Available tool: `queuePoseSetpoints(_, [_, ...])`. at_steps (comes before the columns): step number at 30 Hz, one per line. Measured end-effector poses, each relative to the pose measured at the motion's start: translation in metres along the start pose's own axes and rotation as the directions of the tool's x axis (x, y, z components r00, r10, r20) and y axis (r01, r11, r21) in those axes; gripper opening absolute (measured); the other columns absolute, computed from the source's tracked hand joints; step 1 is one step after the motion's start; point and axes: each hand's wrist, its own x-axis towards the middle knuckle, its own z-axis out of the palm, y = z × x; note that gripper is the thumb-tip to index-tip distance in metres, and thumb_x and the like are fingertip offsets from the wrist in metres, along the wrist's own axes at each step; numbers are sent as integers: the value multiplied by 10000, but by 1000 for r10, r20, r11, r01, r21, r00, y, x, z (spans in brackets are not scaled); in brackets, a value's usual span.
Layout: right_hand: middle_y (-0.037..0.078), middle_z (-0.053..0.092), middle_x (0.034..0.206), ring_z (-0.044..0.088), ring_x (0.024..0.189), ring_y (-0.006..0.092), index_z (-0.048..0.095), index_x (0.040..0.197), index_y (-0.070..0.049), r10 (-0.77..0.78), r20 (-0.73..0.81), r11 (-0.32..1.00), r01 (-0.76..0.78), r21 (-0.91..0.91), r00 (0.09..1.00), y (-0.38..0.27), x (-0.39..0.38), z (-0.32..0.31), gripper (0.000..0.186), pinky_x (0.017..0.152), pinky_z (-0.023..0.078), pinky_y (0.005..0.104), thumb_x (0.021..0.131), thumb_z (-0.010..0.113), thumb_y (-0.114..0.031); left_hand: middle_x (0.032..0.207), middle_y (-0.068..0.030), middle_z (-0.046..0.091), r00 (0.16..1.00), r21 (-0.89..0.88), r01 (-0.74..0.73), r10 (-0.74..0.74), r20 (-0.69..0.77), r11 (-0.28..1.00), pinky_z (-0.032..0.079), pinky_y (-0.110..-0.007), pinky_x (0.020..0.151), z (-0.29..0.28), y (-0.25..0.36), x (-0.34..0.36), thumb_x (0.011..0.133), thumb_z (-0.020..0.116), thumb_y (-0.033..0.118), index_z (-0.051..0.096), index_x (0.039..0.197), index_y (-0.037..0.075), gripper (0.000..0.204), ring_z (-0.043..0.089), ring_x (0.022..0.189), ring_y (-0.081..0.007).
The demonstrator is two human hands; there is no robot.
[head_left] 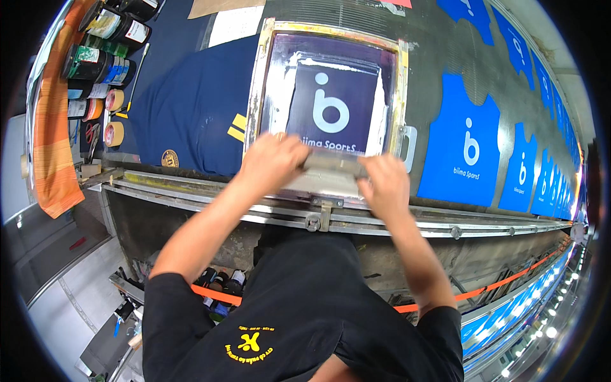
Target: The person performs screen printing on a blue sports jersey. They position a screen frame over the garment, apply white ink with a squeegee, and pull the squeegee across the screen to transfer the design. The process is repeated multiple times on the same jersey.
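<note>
My left hand [273, 159] and my right hand [382, 188] grip the two ends of a wide squeegee [332, 164], slightly blurred, across the lower part of a screen-printing frame [401, 76]. The screen inside [302, 105] is dark purple, with a pale round logo and lettering ringed by streaks of white ink. A metal clamp [324, 207] joins the frame's near edge to the rail.
Printed blue garment panels [445, 159] lie rightward along the long table [423, 44]. At left are navy fabric [203, 108], ink jars [95, 60], tape rolls [113, 132], scissors [90, 135] and an orange cloth [54, 172]. A metal rail [484, 226] runs along the near edge.
</note>
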Motion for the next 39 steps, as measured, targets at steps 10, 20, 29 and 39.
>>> queuePoseSetpoints(10, [155,761,1065,710,995,387,758,1036,-52,60,-32,994,-63,-90,998,113,230,8,307,877,563,480,843,856,-271,854,-111,763,959,122,172,-194,207,978,602,-464,753,16,-141,218,813,853,563,792,925,108,472,759,861,-325])
queuePoseSetpoints(20, [143,682,848,628,834,388,692,903,-54,-35,-100,988,20,-152,994,98,171,38,286,741,488,496,795,869,-253,755,-95,730,995,138,75,-64,-82,988,595,-461,657,50,-115,149,743,898,534,775,802,124,432,733,732,-335])
queuePoseSetpoints(29, [111,671,957,616,901,330,698,991,-49,32,7,999,-32,-17,999,-7,-20,46,321,797,454,460,713,833,-139,796,-26,669,984,-25,175,-175,14,984,539,-396,722,35,16,-31,559,904,213,761,862,142,342,685,794,-248])
queuePoseSetpoints(39, [124,724,908,687,892,333,730,989,-95,18,-36,980,-24,-196,999,86,174,1,317,833,476,466,810,883,-306,830,-110,770,946,105,214,-233,224,971,615,-455,753,6,-97,165,767,869,566,811,854,115,462,769,840,-317])
